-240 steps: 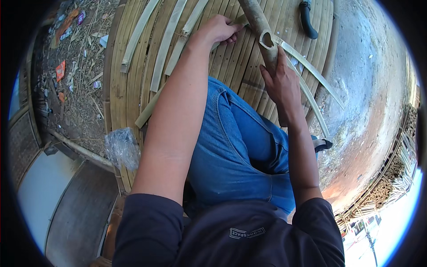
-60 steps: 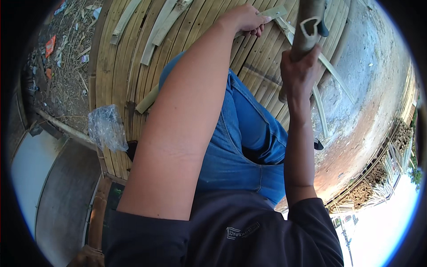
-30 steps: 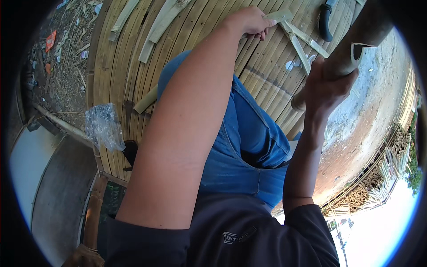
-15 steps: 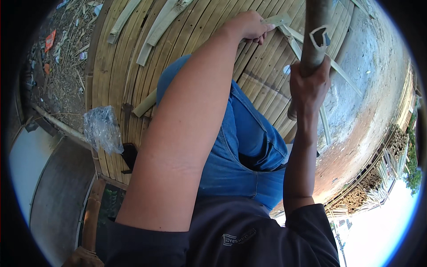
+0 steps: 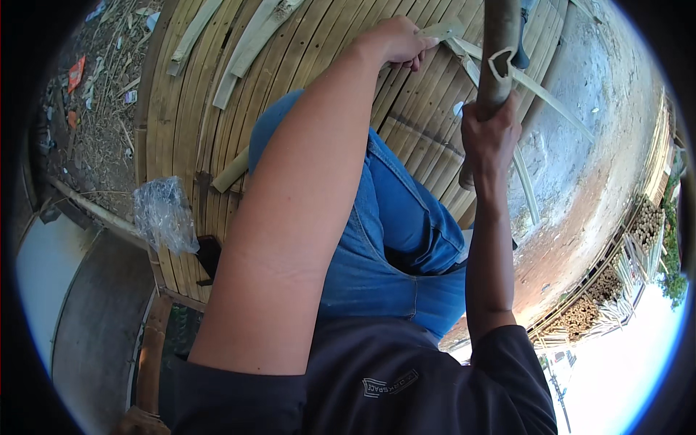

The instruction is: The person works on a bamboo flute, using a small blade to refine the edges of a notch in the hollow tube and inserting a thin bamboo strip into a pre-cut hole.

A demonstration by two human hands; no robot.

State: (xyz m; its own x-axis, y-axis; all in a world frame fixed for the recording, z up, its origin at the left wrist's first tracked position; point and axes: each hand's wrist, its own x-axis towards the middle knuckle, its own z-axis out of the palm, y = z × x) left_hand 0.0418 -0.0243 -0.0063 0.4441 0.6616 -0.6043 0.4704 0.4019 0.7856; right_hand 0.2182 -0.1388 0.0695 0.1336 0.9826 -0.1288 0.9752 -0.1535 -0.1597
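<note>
My left hand (image 5: 399, 42) is stretched out over the slatted bamboo platform (image 5: 326, 43), its fingers closed on a pale flat bamboo strip (image 5: 439, 30). A dark spot, perhaps a hole, shows near that strip's end. My right hand (image 5: 491, 134) wraps round a thick grey-brown bamboo pole (image 5: 499, 29). A ragged-edged opening faces out of the pole's side, just above my fist, and its lower end sticks out below. Narrow pale bamboo strips (image 5: 554, 105) cross behind the pole. Its top runs out of view.
Split bamboo pieces (image 5: 243, 61) lie at the platform's far left. A crumpled clear plastic bag (image 5: 165, 216) sits by a dark flat object (image 5: 209, 254). Littered ground (image 5: 94, 101) lies left, a stained pale surface (image 5: 580, 145) right. Bundled bamboo (image 5: 583, 319) is stacked farther right.
The pole and my right hand have shifted a little to the left. My left hand keeps its hold on the strip, and the whole view has drifted slightly.
</note>
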